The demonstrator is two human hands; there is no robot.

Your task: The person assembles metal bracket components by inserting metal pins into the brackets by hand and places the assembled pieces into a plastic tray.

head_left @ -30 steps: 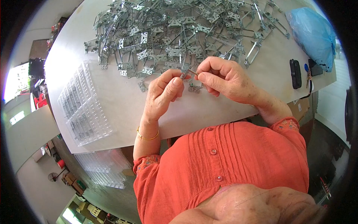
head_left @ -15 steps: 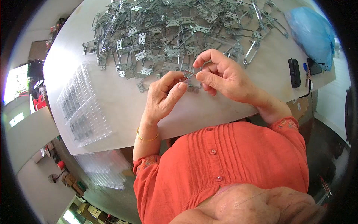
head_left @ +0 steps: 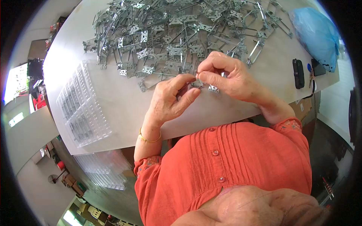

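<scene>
Both hands meet over the near edge of a pile of metal linkages [head_left: 175, 51], thin rods joined to small plates with holes. My left hand [head_left: 167, 96] is closed, its thumb and forefinger at a small metal part [head_left: 197, 84]. Close beside it, my right hand [head_left: 230, 77] pinches something thin between thumb and forefinger, its tip almost touching the left fingertips. Below the right thumb shows a perforated metal plate [head_left: 213, 89]. The fingers hide most of the held metal, so I cannot tell whether these parts are one linkage.
Clear plastic trays [head_left: 85, 109] lie on the white table [head_left: 124, 109] at left; more trays [head_left: 103, 169] sit below its edge. At right are a blue plastic bag [head_left: 315, 37], a black case [head_left: 298, 73] and keys [head_left: 311, 71].
My left hand has moved slightly right, and the fingertips have come together. The perforated plate now shows under my right hand, and the thin rod seen between the fingers is mostly covered.
</scene>
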